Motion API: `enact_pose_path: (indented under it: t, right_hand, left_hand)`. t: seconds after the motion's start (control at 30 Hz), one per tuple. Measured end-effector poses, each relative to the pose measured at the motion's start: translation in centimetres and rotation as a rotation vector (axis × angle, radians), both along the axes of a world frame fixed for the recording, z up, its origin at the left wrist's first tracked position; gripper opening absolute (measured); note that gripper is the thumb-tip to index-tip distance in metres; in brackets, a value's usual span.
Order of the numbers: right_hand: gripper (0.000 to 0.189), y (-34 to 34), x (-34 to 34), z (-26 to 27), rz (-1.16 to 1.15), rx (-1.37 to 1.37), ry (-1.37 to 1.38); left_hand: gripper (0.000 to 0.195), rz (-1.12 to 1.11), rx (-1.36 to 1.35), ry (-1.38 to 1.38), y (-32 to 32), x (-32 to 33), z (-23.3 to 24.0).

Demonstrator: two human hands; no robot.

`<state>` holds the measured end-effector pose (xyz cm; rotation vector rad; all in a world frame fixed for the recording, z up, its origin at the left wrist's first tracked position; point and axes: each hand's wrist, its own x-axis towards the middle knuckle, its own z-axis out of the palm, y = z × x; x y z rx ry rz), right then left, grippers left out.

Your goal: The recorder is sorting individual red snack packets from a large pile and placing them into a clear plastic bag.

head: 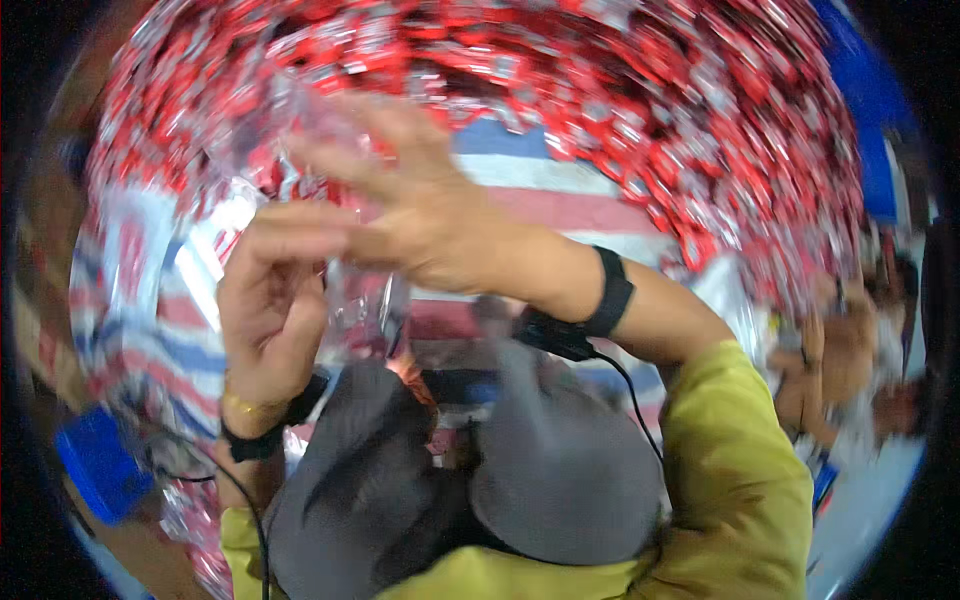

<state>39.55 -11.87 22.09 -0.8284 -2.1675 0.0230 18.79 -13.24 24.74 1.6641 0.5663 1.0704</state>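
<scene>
My left hand [277,300] is raised at the left of centre, fingers bent, with a clear plastic bag [360,300] beside and behind it. My right hand [420,195] reaches across from the right, fingers spread over the upper part of the clear plastic, its lower edge overlapping my left fingers. Motion blur hides whether either hand grips the bag. Beyond both hands lies a large heap of small red and silver wrapped packets [637,97]. Both wrists wear black bands with cables.
A red, white and blue striped sheet [555,202] lies beneath the packets. A blue container [105,465] is at the lower left, and blue material [862,112] at the upper right. Another person's arm [840,352] shows at the right edge. My knees are below my hands.
</scene>
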Motion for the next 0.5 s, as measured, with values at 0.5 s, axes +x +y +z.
enact_pose_path:
  t: [0.5]
  right_hand:
    - [0.043, -58.6, 27.0, 4.5, -1.599, -0.474, 0.433]
  left_hand:
    - [0.038, -0.523, -0.391, 0.481, -16.2, 15.5, 5.2]
